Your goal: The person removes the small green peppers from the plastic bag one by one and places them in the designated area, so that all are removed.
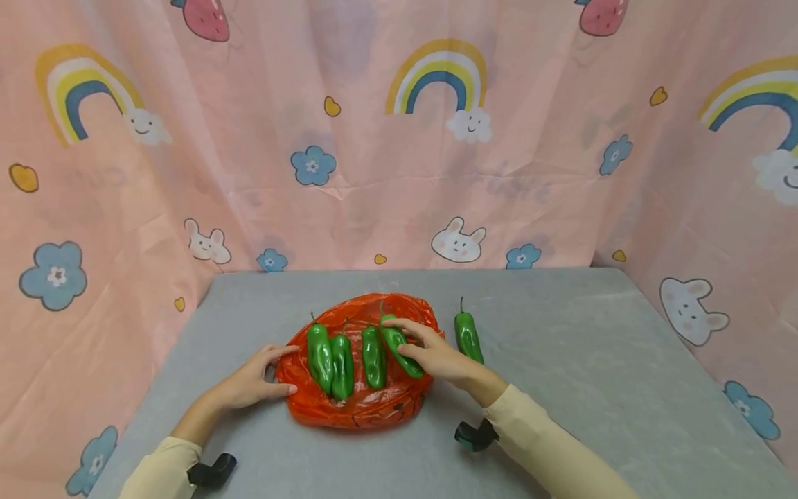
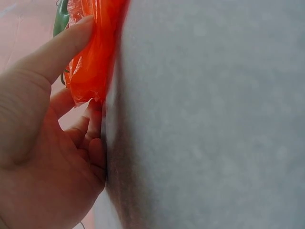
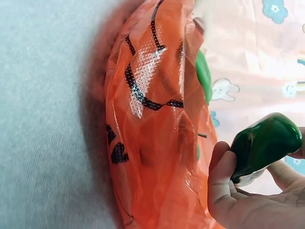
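Note:
An orange-red plastic bag (image 1: 368, 412) lies spread on the table, with dark markings printed on its side. Three glossy green peppers, among them the leftmost pepper (image 1: 321, 359), rest with stems pointing away. My right hand (image 1: 433, 355) holds another green pepper (image 3: 269, 143) over the bag's right part, thumb and fingers on either side of it. At the bag's left edge, my left hand (image 1: 252, 380) grips the plastic between thumb and fingers. In the left wrist view the thumb (image 2: 71, 40) lies against the bag, while some fingers curl below its edge.
One more green pepper (image 1: 467, 337) lies on the grey table (image 1: 592, 388), right of the bag and partly behind the right forearm. A pink patterned curtain (image 1: 374, 208) hangs around the table's back and sides. Black devices, such as the left one (image 1: 212, 471), sit at both wrists.

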The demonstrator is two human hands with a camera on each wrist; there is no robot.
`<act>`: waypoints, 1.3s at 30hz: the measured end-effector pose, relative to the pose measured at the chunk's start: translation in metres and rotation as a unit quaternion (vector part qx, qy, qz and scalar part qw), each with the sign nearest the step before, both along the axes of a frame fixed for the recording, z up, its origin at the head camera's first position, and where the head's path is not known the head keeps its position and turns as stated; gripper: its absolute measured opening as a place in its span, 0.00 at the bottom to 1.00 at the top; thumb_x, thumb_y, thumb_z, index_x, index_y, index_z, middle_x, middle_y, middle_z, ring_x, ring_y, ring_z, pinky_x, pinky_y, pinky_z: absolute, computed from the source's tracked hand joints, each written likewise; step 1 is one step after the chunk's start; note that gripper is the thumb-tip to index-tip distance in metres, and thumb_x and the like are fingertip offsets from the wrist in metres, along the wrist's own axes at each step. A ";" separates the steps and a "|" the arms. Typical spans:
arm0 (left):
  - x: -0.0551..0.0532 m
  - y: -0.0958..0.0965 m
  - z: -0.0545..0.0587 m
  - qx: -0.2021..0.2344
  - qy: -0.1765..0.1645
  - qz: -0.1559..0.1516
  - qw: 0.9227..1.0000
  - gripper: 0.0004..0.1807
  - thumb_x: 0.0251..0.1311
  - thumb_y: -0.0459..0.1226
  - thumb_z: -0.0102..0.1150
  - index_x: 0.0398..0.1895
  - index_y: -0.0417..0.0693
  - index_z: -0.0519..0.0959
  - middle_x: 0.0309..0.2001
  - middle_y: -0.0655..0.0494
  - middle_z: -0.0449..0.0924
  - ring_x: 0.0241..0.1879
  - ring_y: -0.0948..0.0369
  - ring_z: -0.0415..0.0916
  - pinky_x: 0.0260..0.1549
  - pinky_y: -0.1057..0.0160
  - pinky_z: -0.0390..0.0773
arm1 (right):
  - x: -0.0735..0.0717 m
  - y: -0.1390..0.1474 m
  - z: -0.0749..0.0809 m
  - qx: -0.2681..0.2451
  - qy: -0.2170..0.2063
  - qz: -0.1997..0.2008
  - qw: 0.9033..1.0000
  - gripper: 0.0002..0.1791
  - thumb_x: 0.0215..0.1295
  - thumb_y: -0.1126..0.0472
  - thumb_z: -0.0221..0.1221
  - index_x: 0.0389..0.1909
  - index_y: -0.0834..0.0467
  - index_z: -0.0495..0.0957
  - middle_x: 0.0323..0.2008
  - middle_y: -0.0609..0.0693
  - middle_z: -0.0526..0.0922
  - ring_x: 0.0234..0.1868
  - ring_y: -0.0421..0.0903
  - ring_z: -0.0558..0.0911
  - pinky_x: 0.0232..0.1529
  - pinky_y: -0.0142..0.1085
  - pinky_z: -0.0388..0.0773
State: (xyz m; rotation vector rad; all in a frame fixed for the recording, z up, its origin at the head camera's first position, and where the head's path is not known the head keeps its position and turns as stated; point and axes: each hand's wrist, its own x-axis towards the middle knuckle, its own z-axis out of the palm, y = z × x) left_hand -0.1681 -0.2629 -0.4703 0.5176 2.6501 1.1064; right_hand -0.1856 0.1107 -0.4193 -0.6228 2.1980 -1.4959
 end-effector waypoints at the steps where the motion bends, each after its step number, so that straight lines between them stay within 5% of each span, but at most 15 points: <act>1: 0.000 0.000 -0.001 -0.002 -0.001 0.002 1.000 0.40 0.58 0.47 0.71 0.71 0.42 0.68 0.59 0.42 0.69 0.55 0.51 0.67 0.55 0.49 0.68 | 0.001 0.002 0.001 -0.002 0.000 0.001 1.000 0.26 0.78 0.65 0.47 0.74 0.50 0.65 0.73 0.57 0.67 0.68 0.56 0.70 0.64 0.50 0.73; 6: 0.001 0.002 -0.001 0.003 -0.003 0.002 1.000 0.39 0.58 0.46 0.71 0.71 0.42 0.69 0.60 0.41 0.69 0.56 0.51 0.67 0.56 0.48 0.67 | 0.005 0.014 0.004 -0.008 0.005 0.011 1.000 0.28 0.76 0.68 0.44 0.74 0.50 0.64 0.75 0.57 0.63 0.68 0.56 0.70 0.62 0.45 0.74; 15: 0.000 0.002 -0.002 0.007 0.004 -0.006 1.000 0.39 0.58 0.45 0.71 0.71 0.41 0.69 0.60 0.40 0.69 0.55 0.51 0.67 0.55 0.49 0.68 | 0.008 0.033 0.013 -0.023 0.034 0.020 0.999 0.29 0.76 0.68 0.48 0.75 0.52 0.63 0.73 0.60 0.64 0.54 0.56 0.78 0.43 0.38 0.75; 23: -0.001 0.002 -0.005 -0.003 0.001 0.006 1.000 0.40 0.57 0.47 0.72 0.71 0.42 0.69 0.61 0.39 0.68 0.56 0.50 0.67 0.56 0.52 0.67 | 0.009 0.048 0.017 -0.052 0.022 0.026 0.998 0.30 0.75 0.71 0.50 0.75 0.59 0.61 0.68 0.70 0.67 0.62 0.70 0.75 0.47 0.33 0.81; 30: -0.001 0.001 -0.004 -0.002 0.007 0.003 1.000 0.40 0.58 0.47 0.72 0.71 0.42 0.69 0.61 0.39 0.68 0.56 0.51 0.67 0.55 0.54 0.68 | 0.007 0.060 0.017 -0.037 0.041 0.016 0.998 0.29 0.75 0.69 0.51 0.75 0.60 0.60 0.65 0.71 0.67 0.49 0.59 0.82 0.40 0.35 0.83; 39: -0.001 0.001 -0.001 0.004 0.008 -0.004 1.000 0.39 0.58 0.44 0.72 0.71 0.42 0.69 0.61 0.40 0.69 0.56 0.51 0.67 0.55 0.52 0.67 | 0.007 0.072 0.019 -0.025 0.041 -0.021 0.999 0.30 0.75 0.69 0.52 0.76 0.58 0.59 0.68 0.71 0.60 0.51 0.55 0.78 0.42 0.40 0.82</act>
